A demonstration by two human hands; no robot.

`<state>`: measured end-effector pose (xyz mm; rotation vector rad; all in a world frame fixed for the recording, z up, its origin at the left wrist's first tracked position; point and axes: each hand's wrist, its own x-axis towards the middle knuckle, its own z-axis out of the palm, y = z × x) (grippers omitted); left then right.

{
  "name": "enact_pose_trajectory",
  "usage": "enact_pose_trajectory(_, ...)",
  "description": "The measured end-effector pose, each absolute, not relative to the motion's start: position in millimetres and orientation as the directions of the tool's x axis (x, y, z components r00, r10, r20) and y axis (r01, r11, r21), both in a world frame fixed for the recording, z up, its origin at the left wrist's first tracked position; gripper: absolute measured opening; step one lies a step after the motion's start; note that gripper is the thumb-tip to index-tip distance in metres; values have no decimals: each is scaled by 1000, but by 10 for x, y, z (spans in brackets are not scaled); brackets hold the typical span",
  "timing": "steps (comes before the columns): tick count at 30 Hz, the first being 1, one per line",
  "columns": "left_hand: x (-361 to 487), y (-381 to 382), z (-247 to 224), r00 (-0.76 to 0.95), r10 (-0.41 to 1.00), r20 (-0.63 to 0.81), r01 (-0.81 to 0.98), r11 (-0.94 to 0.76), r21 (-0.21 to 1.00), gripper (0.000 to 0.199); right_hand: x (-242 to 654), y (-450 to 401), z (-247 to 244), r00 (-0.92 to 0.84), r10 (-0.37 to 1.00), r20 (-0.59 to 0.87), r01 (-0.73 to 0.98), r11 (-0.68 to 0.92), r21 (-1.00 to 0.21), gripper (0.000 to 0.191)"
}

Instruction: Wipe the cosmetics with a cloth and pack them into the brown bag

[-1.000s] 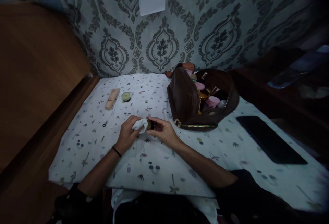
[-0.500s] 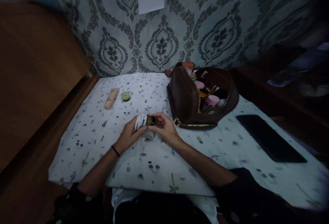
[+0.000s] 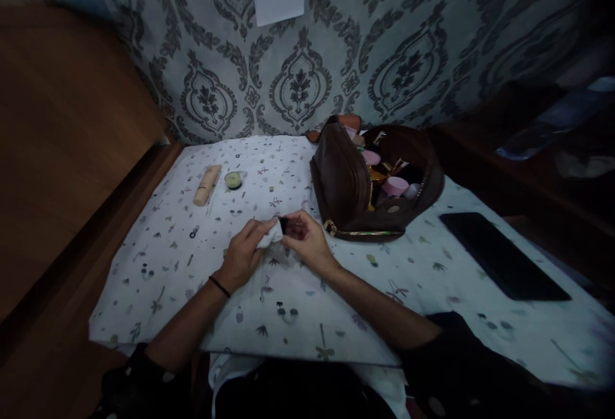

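Observation:
My left hand [image 3: 241,254] is closed on a folded white cloth [image 3: 272,235], pressed against a small dark container [image 3: 284,224]. The container's other end sits between the thumb and fingers of my right hand [image 3: 311,245]. Cloth and fingers hide most of it, so its full shape does not show. Beyond my hands to the left, a beige squeeze tube [image 3: 207,185] lies next to a small round jar [image 3: 233,180] with a yellow-green top.
A brown cosmetic bag [image 3: 346,179] stands unzipped at the back right, with several items inside, pink lids among them. A black tablet-like slab [image 3: 503,255] lies to the right on the patterned white cloth cover [image 3: 168,265]. A wooden cabinet [image 3: 72,137] rises at the left.
My left hand has shifted the white cloth over the container's brown side, now covered. My left fingers have moved up around it. My right hand has stayed nearly in place.

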<state>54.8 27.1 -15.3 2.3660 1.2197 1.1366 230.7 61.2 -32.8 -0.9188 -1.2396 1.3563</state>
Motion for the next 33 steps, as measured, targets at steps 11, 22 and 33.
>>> enact_pose_trajectory(11,537,317,31,200,934,296,367,-352,861,27,2342,607,-350,-416,901,122,-223,28,-974,50)
enact_pose_trajectory(22,562,366,-82,149,989,-16,31,12,999,47,2370,576,-270,-394,915,92,-300,-33,-953,54)
enact_pose_trajectory(33,621,315,-96,247,965,-91,80,73,994,50,2413,617,-256,-85,957,276,-69,271,-960,43)
